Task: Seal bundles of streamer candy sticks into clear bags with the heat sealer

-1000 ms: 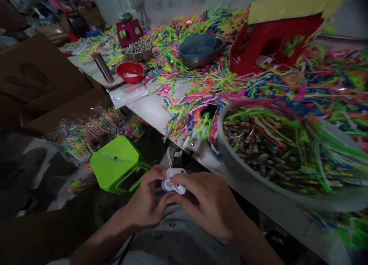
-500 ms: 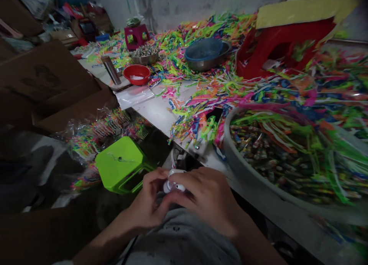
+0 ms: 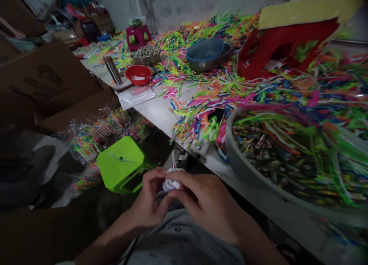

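Note:
Close to my body, both hands are together around a small white earbud case (image 3: pixel 167 185), its lid seeming raised. My left hand (image 3: pixel 148 200) is closed around the case from the left, with thumb below and fingers behind. Between the thumb and forefinger of my right hand (image 3: pixel 208 200) is a white earbud (image 3: pixel 174 184) with a dark spot, right against the case. Fingers hide much of both pieces. Below them lies the grey patterned cloth (image 3: pixel 178 238) over my lap.
A grey tub (image 3: pixel 230 142) of small colourful pieces stands on the table (image 3: pixel 158 113) at right. Bright plastic strips (image 3: pixel 195 123) cover much of the tabletop. A red bowl (image 3: pixel 138 75) and steel flask (image 3: pixel 112 70) stand farther back. The green stool (image 3: pixel 122 161) is at left.
The earbud has shifted slightly left and up, closer against the case, and my right fingertips have moved with it. The view has shifted a little.

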Action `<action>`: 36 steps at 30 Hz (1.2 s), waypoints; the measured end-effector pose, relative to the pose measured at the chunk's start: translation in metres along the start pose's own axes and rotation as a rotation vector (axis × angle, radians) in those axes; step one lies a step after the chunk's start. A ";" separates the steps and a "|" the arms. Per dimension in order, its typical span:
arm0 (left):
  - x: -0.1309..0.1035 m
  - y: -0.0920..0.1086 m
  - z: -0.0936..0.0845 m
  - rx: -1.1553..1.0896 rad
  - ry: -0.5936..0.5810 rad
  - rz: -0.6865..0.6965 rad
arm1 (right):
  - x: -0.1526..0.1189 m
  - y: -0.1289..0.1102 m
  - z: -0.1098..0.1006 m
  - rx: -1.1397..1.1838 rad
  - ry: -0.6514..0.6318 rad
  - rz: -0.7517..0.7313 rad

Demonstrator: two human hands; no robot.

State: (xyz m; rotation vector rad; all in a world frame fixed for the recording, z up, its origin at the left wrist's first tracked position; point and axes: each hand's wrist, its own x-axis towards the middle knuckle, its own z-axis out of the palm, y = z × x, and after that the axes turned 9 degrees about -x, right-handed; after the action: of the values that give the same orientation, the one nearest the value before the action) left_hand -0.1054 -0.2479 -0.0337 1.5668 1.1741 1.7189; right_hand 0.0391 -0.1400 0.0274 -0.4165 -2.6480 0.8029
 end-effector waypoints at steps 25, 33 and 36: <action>0.001 0.008 -0.006 0.041 -0.008 -0.158 | 0.005 0.008 -0.004 -0.322 0.086 -0.174; -0.004 0.011 -0.002 0.025 -0.045 -0.201 | 0.008 0.025 -0.001 -0.438 0.334 -0.352; -0.002 0.014 0.001 0.006 -0.029 -0.210 | 0.007 0.025 0.002 -0.479 0.338 -0.332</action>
State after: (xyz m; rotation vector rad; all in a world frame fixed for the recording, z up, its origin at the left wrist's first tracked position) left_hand -0.1017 -0.2564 -0.0231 1.4123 1.2814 1.5534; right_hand 0.0364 -0.1185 0.0126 -0.1932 -2.4670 -0.0116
